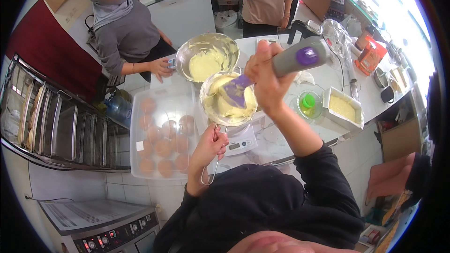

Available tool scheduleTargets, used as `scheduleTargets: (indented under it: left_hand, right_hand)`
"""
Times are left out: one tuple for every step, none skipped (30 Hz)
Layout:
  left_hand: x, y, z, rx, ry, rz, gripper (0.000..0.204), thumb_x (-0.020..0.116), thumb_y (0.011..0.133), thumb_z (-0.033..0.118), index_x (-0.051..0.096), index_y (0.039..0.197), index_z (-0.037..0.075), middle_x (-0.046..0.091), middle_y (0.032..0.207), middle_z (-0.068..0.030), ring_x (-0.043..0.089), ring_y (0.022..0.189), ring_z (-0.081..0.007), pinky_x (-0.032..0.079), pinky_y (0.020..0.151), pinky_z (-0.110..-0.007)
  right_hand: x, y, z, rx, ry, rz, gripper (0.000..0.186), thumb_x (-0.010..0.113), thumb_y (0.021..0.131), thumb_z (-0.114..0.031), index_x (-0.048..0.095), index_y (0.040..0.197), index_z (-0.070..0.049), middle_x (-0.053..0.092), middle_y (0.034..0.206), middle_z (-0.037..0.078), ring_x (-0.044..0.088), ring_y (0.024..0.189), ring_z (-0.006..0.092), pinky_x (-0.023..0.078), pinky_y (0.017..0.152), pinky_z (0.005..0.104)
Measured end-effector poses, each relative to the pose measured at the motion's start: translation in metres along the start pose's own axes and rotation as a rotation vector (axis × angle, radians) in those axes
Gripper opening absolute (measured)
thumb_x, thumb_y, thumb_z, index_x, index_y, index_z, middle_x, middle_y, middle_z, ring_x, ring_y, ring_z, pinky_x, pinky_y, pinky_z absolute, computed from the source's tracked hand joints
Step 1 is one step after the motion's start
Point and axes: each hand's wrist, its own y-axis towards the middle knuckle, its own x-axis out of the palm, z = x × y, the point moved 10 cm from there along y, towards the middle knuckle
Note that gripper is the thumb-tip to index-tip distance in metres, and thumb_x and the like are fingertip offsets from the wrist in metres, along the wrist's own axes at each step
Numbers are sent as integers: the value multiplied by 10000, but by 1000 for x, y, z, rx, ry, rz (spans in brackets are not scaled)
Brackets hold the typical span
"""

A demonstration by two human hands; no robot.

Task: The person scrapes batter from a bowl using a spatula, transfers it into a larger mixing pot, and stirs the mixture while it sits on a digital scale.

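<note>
My right hand (269, 79) is closed round the grey handle of a spatula (236, 92). Its purple blade, smeared with pale yellow batter, dips into a small round vessel (206, 111) with a wire handle, perhaps a strainer. More of the thick batter (234, 108) fills this vessel and coats its rim. My left hand (211, 146) grips the wire handle below it. A white kitchen scale (242, 141) shows just under the vessel. Right behind stands a large metal mixing bowl (182, 55) with batter inside; a co-worker's hand (161, 68) is at its left side.
A lidded plastic box (135, 161) of round brown items is at left, beside a tray rack (70, 126). To the right are a glass bowl (318, 111) with a green-topped item and a batter-filled loaf tin (349, 122). Another person (267, 0) stands across the table.
</note>
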Motion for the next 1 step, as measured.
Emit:
scheduleTargets:
  left_hand:
    - [-1, 0, 0, -5, 1, 16, 182, 424, 812, 51, 249, 807, 104, 389, 601, -38, 343, 401, -43, 315, 311, -193]
  right_hand:
    - [-1, 0, 0, 2, 0, 4, 266, 382, 874, -110, 312, 622, -60, 295, 460, -18, 261, 372, 52, 214, 347, 216]
